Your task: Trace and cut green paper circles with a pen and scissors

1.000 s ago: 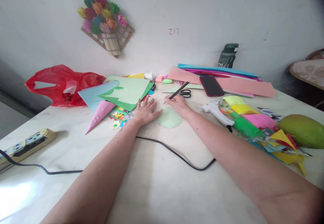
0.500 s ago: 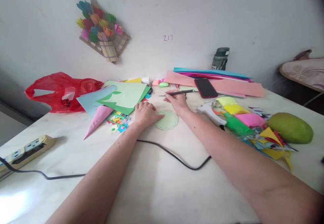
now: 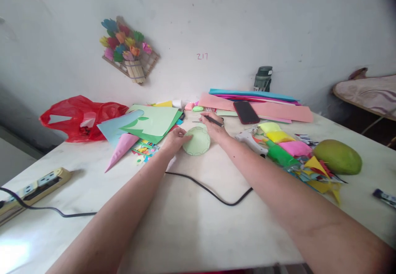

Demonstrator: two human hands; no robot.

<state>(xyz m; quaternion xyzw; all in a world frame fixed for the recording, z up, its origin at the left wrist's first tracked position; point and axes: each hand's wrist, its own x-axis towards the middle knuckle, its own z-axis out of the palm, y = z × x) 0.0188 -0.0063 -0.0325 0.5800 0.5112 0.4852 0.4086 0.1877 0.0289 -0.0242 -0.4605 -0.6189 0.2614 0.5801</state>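
My left hand (image 3: 175,140) pinches the left edge of a pale green paper circle (image 3: 198,142), thumb on top. Small scallop-like curves are drawn around the circle's rim. The disc looks slightly raised from the table. In my right hand (image 3: 215,128) is a black pen (image 3: 213,120), slanting back over the fingers, close to the circle's upper right edge. A thin pointed metal tip (image 3: 196,121) shows just left of the right fingers; what it belongs to is hidden under the hand. Left of my left hand lie colourful paper cutouts (image 3: 144,150) and a pink paper cone (image 3: 121,152).
Green paper sheets (image 3: 154,121) and a red plastic bag (image 3: 71,117) occupy the left. A phone (image 3: 246,112) rests on stacked coloured paper. On the right are a white glue gun (image 3: 250,140), clay packets (image 3: 280,137) and a green mango (image 3: 338,157). A black cord (image 3: 213,191) crosses the front.
My left hand has gone from lying by the circle to pinching its edge, and the circle seems lifted. The pen now tilts back in my right hand. The camera view has shifted slightly.
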